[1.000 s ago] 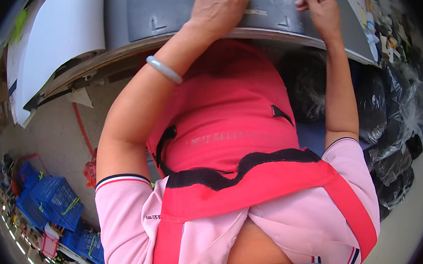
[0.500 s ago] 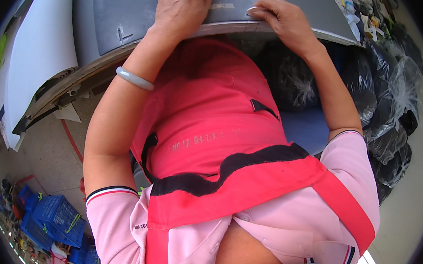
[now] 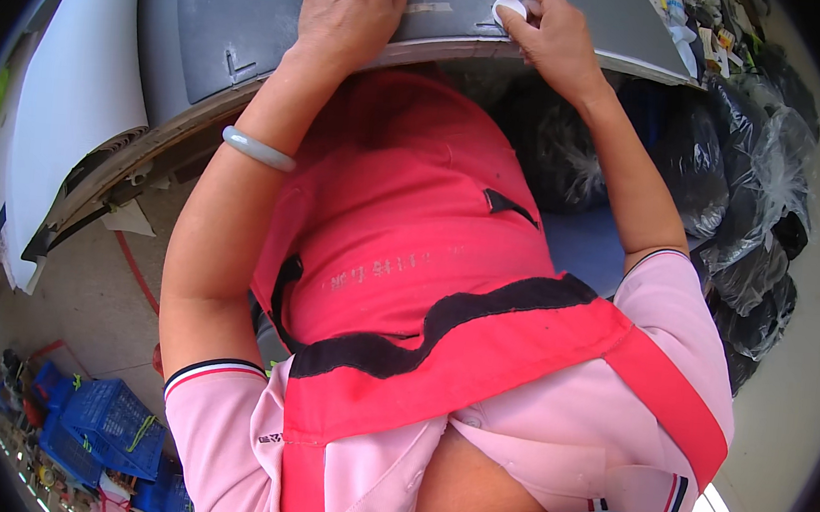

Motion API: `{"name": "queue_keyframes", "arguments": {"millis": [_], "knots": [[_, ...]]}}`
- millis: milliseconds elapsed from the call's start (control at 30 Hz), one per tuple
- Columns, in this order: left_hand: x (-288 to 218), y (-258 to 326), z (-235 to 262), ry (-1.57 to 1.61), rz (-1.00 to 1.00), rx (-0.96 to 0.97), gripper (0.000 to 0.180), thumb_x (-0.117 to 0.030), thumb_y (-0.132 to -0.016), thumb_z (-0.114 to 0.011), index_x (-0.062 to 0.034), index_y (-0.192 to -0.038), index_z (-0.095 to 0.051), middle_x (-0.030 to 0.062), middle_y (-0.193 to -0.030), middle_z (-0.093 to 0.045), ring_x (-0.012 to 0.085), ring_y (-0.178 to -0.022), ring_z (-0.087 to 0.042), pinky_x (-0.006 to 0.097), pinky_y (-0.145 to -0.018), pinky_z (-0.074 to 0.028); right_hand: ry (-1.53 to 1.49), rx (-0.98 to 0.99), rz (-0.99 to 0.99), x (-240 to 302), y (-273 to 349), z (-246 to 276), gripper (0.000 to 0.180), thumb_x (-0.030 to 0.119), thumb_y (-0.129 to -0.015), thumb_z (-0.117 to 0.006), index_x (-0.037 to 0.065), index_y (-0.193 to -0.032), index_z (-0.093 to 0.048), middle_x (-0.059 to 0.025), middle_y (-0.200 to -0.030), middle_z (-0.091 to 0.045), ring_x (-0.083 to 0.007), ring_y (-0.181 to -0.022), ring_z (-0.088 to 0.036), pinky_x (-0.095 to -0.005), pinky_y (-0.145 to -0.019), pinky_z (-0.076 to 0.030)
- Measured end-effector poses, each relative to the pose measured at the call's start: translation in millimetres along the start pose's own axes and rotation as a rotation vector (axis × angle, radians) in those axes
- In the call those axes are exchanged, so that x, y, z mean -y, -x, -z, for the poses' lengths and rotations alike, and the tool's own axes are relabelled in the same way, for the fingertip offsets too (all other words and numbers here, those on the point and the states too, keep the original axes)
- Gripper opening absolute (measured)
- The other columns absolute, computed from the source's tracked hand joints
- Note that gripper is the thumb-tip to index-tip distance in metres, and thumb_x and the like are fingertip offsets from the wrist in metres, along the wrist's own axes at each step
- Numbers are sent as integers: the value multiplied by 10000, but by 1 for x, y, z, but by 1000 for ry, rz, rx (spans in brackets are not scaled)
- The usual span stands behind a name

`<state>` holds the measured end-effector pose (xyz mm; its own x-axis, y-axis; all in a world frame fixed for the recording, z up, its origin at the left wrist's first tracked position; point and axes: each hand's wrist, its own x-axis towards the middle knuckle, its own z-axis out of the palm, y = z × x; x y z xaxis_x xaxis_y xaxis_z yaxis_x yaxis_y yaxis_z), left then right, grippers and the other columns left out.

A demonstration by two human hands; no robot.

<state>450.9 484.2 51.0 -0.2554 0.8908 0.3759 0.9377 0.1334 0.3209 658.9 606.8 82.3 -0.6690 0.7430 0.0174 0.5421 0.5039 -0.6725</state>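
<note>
Seemingly marking or rubbing the dark grey sheet (image 3: 447,30) at 12 o'clock with a white disc (image 3: 512,11), toward 12:30, pinched in the closed grip of the right hand (image 3: 555,38). Apparently steadying with the left hand (image 3: 352,13) at 11:30, laid flat, clasping nothing visible. Probably calling next for even, firm strokes.

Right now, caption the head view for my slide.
Left hand on grey sheet, right hand pinching a rounded white piece.
</note>
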Motion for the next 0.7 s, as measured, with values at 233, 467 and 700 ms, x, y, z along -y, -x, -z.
{"name": "queue_keyframes", "arguments": {"millis": [233, 467, 700], "knots": [[7, -1, -1, -8, 12, 26, 325, -280, -987, -565, -138, -1268, -647, 125, -1326, -590, 322, -1330, -510, 697, -1118, -311, -2, 411, -115, 28, -27, 35, 187, 176, -930, -645, 6, -1007, -645, -166, -718, -636, -297, -673, -646, -428, -648, -512], [11, 7, -21, -12, -52, -104, 339, -260, -988, -594, -163, -1310, -637, 130, -1400, -548, 344, -1394, -459, 766, -1120, -235, 101, -58, 225, -9, -111, 5, 258, 310, -991, -684, 58, -1033, -720, 4, -796, -664, -73, -715, -614, -289, -650, -504], [8, 6, -14, -21, 6, 13, 358, -247, -1016, -570, -165, -1362, -610, 124, -1454, -506, 338, -1435, -418, 730, -1154, -212, 345, -280, 680, -41, -200, -18, 213, 244, -978, -672, 34, -1007, -690, -45, -780, -689, -90, -676, -636, -290, -614, -516]]}}
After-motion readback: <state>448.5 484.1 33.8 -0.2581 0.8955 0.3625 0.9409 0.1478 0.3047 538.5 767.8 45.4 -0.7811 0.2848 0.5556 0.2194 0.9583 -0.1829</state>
